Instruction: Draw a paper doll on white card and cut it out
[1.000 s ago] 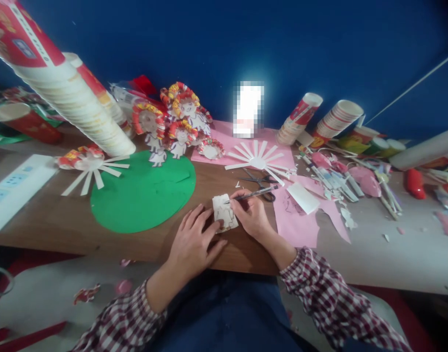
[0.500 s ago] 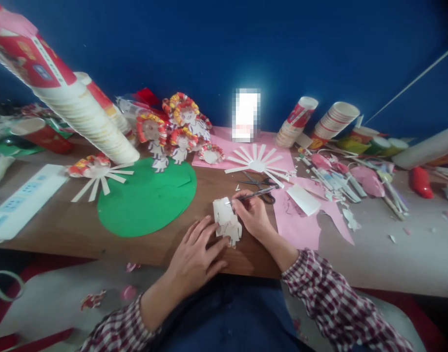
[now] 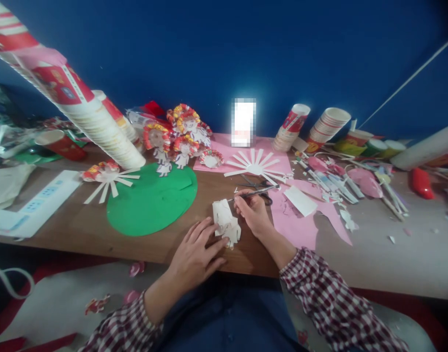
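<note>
White card (image 3: 221,209) and paper figure (image 3: 233,231) overlap on surface (image 3: 204,193), near its front edge. Left hand (image 3: 195,252): fingers spread, tips at the figure. Right hand (image 3: 257,214): narrow pinch on pencil (image 3: 259,191), tip by card's upper right — contact unclear. Scissors (image 3: 252,183) just beyond, partly covered — likely nearest obstruction. Green paper (image 3: 150,205) left, pink paper (image 3: 297,225) right.

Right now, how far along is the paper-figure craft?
Several ringed figures look finished. The left hand steadies white paper and a figure cutout; the right hand holds a pencil at the paper's edge. Probably left: that cutout, plus the white fan of strips, which has no ring.
</note>
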Demonstrator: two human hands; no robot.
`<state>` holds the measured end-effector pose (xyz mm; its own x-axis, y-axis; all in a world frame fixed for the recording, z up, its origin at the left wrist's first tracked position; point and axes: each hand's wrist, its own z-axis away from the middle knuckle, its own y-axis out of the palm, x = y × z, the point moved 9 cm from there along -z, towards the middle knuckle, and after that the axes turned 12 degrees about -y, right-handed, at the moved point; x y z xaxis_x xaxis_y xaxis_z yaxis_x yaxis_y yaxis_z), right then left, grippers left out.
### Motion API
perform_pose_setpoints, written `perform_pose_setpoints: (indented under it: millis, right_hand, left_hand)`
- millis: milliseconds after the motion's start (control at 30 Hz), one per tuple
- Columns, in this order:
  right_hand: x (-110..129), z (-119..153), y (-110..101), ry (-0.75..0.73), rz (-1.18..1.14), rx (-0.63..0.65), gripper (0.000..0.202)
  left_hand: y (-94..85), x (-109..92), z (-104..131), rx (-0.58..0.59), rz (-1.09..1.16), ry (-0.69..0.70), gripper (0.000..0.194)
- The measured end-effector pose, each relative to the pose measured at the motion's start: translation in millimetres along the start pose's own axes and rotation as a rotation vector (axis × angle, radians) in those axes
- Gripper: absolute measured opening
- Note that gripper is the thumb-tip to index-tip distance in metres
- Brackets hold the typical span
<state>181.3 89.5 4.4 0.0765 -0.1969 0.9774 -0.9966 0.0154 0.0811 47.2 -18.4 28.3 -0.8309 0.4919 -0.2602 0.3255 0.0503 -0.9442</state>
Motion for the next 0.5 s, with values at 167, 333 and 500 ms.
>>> perform_pose_setpoints:
  millis: [167, 333, 500]
  right_hand:
    - [14, -1, -1, -0.121, 0.175, 0.118, 0.014]
    - [45, 5, 1, -0.384, 0.664, 0.349, 0.012]
    - [43, 13, 9, -0.386, 0.742, 0.561, 0.008]
  left_hand:
    - [-2.0, -5, 3, -0.041, -0.009, -0.019, 0.033]
    - [-1.7, -6, 5, -0.076, -0.026, -0.046, 0.033]
    - [-2.4, -7, 6, -0.103, -0.045, -0.044, 0.035]
